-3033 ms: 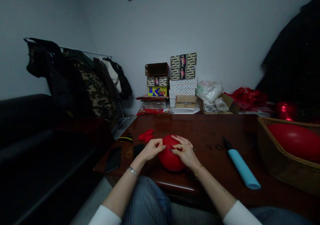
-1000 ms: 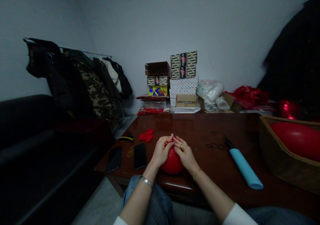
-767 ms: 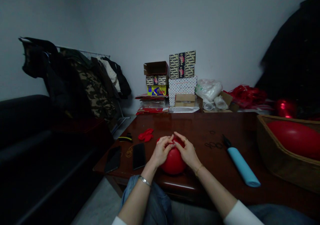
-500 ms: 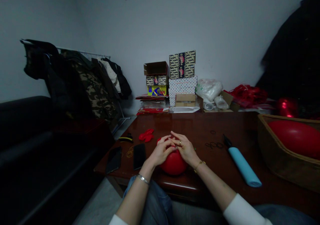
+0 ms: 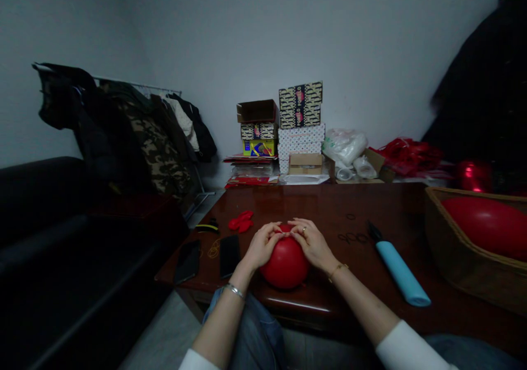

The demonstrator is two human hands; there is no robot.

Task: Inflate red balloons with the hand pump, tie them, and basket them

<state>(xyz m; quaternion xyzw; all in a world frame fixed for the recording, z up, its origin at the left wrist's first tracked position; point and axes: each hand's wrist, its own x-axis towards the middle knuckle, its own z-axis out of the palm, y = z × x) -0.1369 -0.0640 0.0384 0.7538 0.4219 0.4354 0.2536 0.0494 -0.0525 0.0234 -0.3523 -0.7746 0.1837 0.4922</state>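
Observation:
A round red balloon (image 5: 285, 264) rests at the table's front edge, between my forearms. My left hand (image 5: 264, 245) is closed at the balloon's upper left, its thumb and fingertips pinching red rubber at the top. From the right, my right hand (image 5: 312, 242) pinches the same spot, with a ring on one finger. The fingertips of both hands nearly meet there. Exactly how the rubber lies between them is too small to tell. Limp red balloons (image 5: 241, 222) lie on the table to the left, beyond my left hand.
Two dark phones (image 5: 229, 256) and yellow bands (image 5: 213, 249) are at left. A blue pump (image 5: 402, 274) and black rings (image 5: 353, 238) lie at right, near a wicker basket (image 5: 465, 265) holding a large red balloon (image 5: 486, 224). Stacked boxes (image 5: 300, 139) stand behind the table (image 5: 313, 202).
My hands have spread apart slightly, my right hand shifting right. The fingers that overlapped above the balloon now meet only at the tips, and more of the balloon shows.

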